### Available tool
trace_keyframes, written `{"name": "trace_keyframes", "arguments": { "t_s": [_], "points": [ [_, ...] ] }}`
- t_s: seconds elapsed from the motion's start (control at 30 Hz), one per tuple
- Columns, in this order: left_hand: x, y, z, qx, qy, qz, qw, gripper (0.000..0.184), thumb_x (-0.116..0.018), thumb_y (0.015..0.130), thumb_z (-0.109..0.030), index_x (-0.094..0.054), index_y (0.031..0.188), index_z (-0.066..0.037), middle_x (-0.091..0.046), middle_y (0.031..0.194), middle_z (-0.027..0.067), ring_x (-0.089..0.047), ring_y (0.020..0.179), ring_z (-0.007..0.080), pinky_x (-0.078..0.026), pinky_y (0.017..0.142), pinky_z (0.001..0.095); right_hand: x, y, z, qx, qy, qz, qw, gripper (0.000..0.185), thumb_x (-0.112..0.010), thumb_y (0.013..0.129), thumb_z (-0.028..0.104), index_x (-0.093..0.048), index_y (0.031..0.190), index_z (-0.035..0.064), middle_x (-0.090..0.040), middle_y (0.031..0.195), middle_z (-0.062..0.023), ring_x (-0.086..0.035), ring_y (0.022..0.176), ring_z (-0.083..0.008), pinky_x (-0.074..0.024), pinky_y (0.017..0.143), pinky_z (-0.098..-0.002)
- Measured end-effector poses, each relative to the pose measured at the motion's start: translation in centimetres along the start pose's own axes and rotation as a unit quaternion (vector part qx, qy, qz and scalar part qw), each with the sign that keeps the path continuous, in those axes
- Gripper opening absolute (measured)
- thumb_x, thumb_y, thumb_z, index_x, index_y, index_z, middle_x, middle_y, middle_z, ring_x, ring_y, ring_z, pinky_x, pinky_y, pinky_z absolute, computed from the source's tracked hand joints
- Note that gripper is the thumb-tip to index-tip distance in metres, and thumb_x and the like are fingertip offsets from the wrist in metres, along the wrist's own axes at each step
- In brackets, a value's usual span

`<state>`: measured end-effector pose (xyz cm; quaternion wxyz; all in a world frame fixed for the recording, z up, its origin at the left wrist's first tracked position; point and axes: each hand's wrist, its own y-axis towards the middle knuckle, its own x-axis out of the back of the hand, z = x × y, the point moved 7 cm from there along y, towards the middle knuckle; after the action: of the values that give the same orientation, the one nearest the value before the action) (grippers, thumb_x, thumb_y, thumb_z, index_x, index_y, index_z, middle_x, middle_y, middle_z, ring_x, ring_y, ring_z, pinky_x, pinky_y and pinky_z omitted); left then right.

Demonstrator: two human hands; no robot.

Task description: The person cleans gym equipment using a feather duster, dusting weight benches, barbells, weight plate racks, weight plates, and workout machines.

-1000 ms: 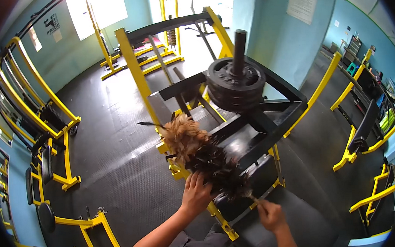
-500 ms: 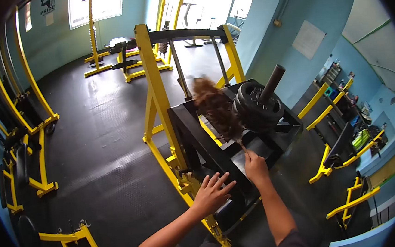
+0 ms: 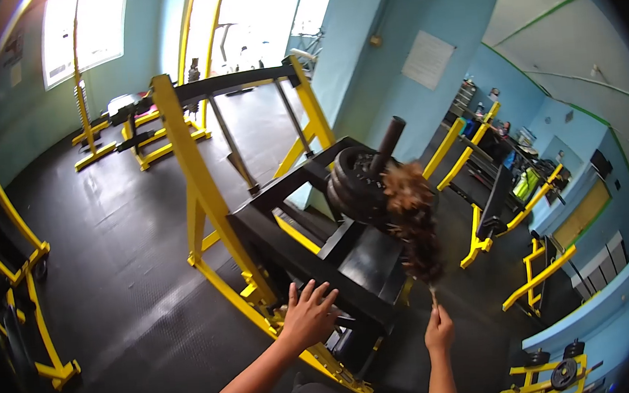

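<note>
My right hand [image 3: 439, 330] is closed round the thin handle of a brown feather duster [image 3: 414, 225]. The feathers point up and away from me, in front of the right side of the black weight plates [image 3: 358, 186]; whether they touch the plates I cannot tell. My left hand [image 3: 310, 316] has its fingers spread, over or against the near black beam of a yellow and black weight machine [image 3: 290, 261]. A metal bar end [image 3: 390, 140] sticks up from the plates.
A yellow upright [image 3: 195, 176] stands on the machine's left side. More yellow-framed equipment is on the left and right, including a bench [image 3: 496, 201]. A pale blue wall [image 3: 407, 12] rises behind. Black rubber matting [image 3: 122, 285] covers the floor.
The feather duster has swung right, from over the machine's frame to the plates' right side, with my right hand still gripping it. The view has turned right; my left hand stays spread by the machine.
</note>
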<state>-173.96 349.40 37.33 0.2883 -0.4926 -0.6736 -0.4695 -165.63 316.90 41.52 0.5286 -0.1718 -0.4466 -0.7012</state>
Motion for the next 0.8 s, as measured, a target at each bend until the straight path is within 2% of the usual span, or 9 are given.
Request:
{"name": "trace_keyframes", "arguments": {
  "t_s": [0.13, 0.2, 0.3, 0.43, 0.53, 0.57, 0.67, 0.7, 0.8],
  "points": [
    [0.9, 3.4, 0.9, -0.003, -0.051, -0.028, 0.998, 0.047, -0.062, 0.090, -0.037, -0.058, 0.131, -0.014, -0.054, 0.136, 0.0062, -0.043, 0.135, 0.0270, -0.017, 0.115, 0.0606, 1.1, -0.6, -4.1, -0.078, 0.007, -0.016, 0.997, 0.024, -0.054, 0.096, 0.022, -0.067, 0.103, 0.0035, -0.065, 0.082, -0.0230, -0.063, 0.081, -0.0443, -0.0487, 0.065, -0.0433],
    [2.3, 5.8, 0.1, -0.042, -0.040, -0.069, 0.996, 0.039, -0.064, 0.090, -0.030, -0.061, 0.124, -0.013, -0.061, 0.124, 0.0079, -0.052, 0.124, 0.0278, -0.028, 0.111, 0.0540, -0.9, 2.0, -2.9, -0.059, -0.022, 0.041, 0.997, 0.024, -0.054, 0.096, 0.023, -0.065, 0.098, 0.0023, -0.063, 0.081, -0.0238, -0.060, 0.082, -0.0459, -0.0484, 0.065, -0.0427],
    [2.7, 9.5, 0.4, -0.083, -0.070, -0.083, 0.991, 0.026, -0.066, 0.088, -0.020, -0.065, 0.113, -0.011, -0.066, 0.090, 0.0080, -0.063, 0.088, 0.0267, -0.044, 0.089, 0.0397, -3.8, 7.6, -1.7, -0.025, 0.042, 0.020, 0.999, 0.024, -0.054, 0.096, 0.024, -0.062, 0.091, 0.0010, -0.061, 0.081, -0.0250, -0.058, 0.083, -0.0471, -0.0481, 0.066, -0.0445],
    [3.6, 13.2, 0.5, -0.066, -0.114, -0.050, 0.990, 0.026, -0.063, 0.089, -0.019, -0.063, 0.114, -0.011, -0.064, 0.080, 0.0076, -0.064, 0.082, 0.0267, -0.047, 0.085, 0.0392, -7.1, 19.2, 0.3, 0.012, -0.003, 0.113, 0.994, 0.024, -0.057, 0.092, 0.023, -0.063, 0.087, 0.0005, -0.062, 0.085, -0.0254, -0.058, 0.087, -0.0470, -0.0484, 0.068, -0.0470],
    [3.4, 15.4, 1.6, -0.054, -0.130, -0.054, 0.989, 0.032, -0.062, 0.088, -0.017, -0.061, 0.119, -0.011, -0.066, 0.082, 0.0079, -0.065, 0.084, 0.0269, -0.047, 0.086, 0.0398, -8.7, 29.7, 1.2, 0.108, 0.008, 0.090, 0.990, 0.020, -0.062, 0.089, 0.023, -0.067, 0.088, 0.0041, -0.064, 0.078, -0.0206, -0.067, 0.078, -0.0383, -0.0486, 0.066, -0.0449],
    [2.8, 16.1, 2.4, -0.003, -0.139, 0.025, 0.990, 0.045, -0.061, 0.088, -0.017, -0.053, 0.132, -0.010, -0.067, 0.097, 0.0124, -0.064, 0.096, 0.0294, -0.046, 0.091, 0.0417, -9.0, 33.0, 2.0, 0.144, -0.001, 0.100, 0.984, 0.021, -0.061, 0.089, 0.025, -0.068, 0.088, 0.0056, -0.066, 0.080, -0.0189, -0.068, 0.079, -0.0363, -0.0498, 0.067, -0.0435],
    [2.4, 17.4, 3.6, -0.028, -0.160, -0.037, 0.986, 0.058, -0.062, 0.088, -0.019, -0.043, 0.141, -0.008, -0.061, 0.118, 0.0178, -0.059, 0.112, 0.0331, -0.043, 0.099, 0.0433, -9.2, 40.5, 9.0, 0.147, -0.133, 0.238, 0.951, 0.023, -0.060, 0.090, 0.031, -0.072, 0.094, 0.0116, -0.070, 0.083, -0.0145, -0.069, 0.081, -0.0327, -0.0519, 0.068, -0.0413],
    [2.1, 17.9, 3.9, -0.022, -0.166, -0.005, 0.986, 0.064, -0.063, 0.088, -0.020, -0.037, 0.145, -0.008, -0.051, 0.133, 0.0201, -0.051, 0.123, 0.0368, -0.039, 0.105, 0.0445, -7.9, 41.5, 12.7, 0.150, -0.155, 0.213, 0.953, 0.024, -0.060, 0.089, 0.032, -0.071, 0.093, 0.0113, -0.069, 0.085, -0.0153, -0.068, 0.082, -0.0336, -0.0519, 0.069, -0.0430],
    [1.7, 19.5, 5.1, -0.012, -0.175, 0.004, 0.984, 0.066, -0.063, 0.088, -0.021, -0.035, 0.146, -0.008, -0.049, 0.135, 0.0206, -0.050, 0.124, 0.0368, -0.039, 0.106, 0.0442, -4.6, 42.7, 22.5, 0.254, -0.153, 0.055, 0.953, 0.024, -0.058, 0.090, 0.033, -0.069, 0.091, 0.0118, -0.067, 0.078, -0.0164, -0.067, 0.075, -0.0365, -0.0512, 0.065, -0.0460]
  ]
}}
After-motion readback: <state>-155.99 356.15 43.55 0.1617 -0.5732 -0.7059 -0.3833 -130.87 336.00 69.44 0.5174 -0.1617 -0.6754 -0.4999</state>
